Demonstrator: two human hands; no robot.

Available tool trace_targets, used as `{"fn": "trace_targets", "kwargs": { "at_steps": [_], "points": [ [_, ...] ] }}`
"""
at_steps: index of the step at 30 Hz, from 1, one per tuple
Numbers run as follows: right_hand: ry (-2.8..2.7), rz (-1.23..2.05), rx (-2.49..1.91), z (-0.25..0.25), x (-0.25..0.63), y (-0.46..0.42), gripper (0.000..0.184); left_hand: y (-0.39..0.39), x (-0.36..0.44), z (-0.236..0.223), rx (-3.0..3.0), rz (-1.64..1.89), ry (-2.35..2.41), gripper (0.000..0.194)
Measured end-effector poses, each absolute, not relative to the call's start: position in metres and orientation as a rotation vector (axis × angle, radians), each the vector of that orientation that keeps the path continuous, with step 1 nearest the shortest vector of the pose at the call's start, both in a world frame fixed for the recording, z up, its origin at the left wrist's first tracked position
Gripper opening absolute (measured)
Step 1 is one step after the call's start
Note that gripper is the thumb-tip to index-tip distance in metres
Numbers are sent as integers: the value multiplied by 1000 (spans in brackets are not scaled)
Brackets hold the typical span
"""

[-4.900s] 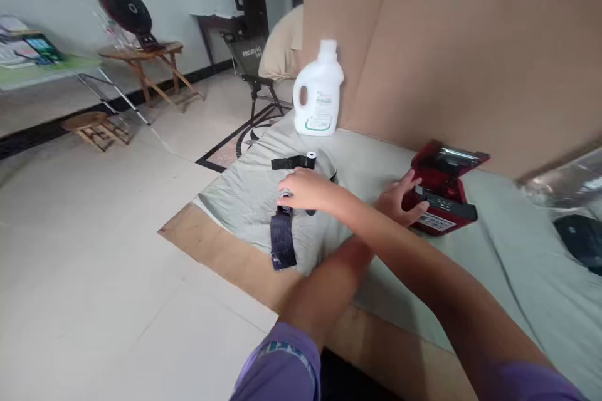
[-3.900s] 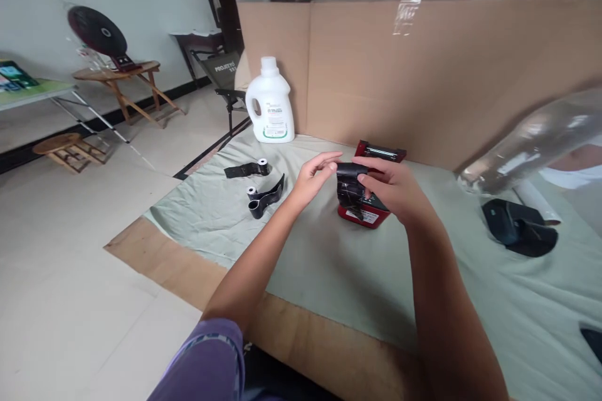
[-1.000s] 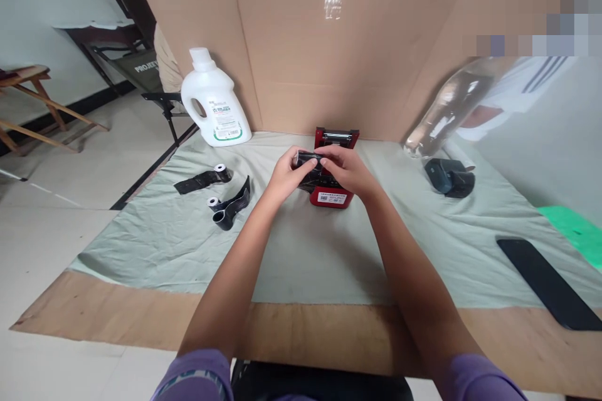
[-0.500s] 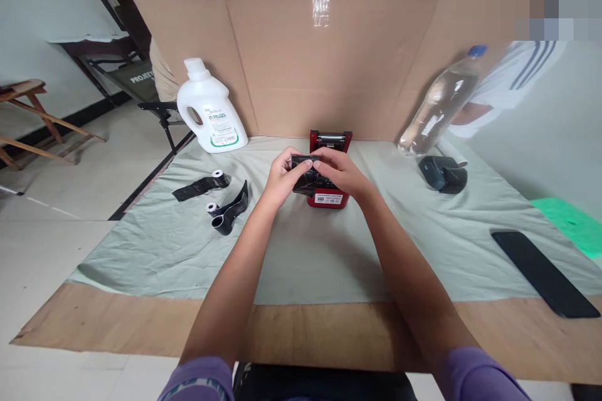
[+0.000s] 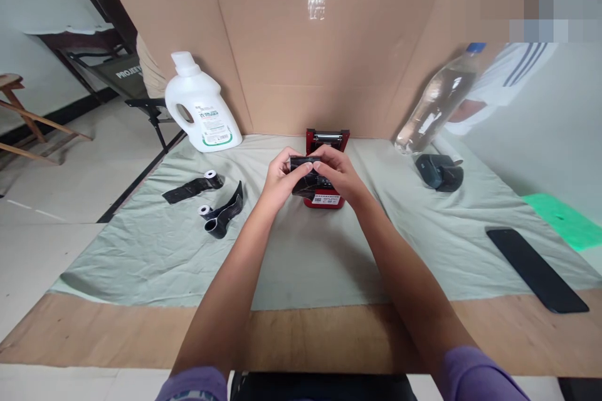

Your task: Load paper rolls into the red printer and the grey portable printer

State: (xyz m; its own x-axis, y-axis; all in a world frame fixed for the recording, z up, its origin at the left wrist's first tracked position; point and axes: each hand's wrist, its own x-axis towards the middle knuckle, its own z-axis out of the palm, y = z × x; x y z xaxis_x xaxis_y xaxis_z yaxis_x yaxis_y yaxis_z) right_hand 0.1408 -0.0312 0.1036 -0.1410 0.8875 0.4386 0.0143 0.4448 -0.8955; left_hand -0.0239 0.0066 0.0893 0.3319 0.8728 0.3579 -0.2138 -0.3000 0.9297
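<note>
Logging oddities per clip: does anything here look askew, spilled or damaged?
Two black paper rolls lie partly unwound on the grey-green cloth, left of the red printer. Both hands hold a third black roll. No spill or damage shows.

White detergent jug [image 5: 200, 106] far left against cardboard screen [image 5: 301, 56]. Two black paper rolls [image 5: 207, 197] left on green cloth [image 5: 320, 250]. Clear bottle [image 5: 435, 100] and black device [image 5: 438, 171] far right. Black phone [image 5: 536, 269] near right.

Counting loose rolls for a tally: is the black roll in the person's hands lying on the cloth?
No, both hands hold the black roll raised in front of the red printer.
</note>
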Motion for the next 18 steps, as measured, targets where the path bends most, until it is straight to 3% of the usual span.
{"fn": "trace_targets", "kwargs": {
  "at_steps": [4, 12, 18],
  "points": [
    [-1483, 971, -817, 99, 151, -23, 35, 8, -22, 91, 1437, 1130, 662, 38],
    [-1337, 940, -922, 99, 180, -11, 38, 8, -7, 77, 1380, 1030, 628, 75],
    [-1583, 843, -1235, 100, 207, -15, 28, 1, -9, 79, 1580, 1018, 786, 73]
  ]
}}
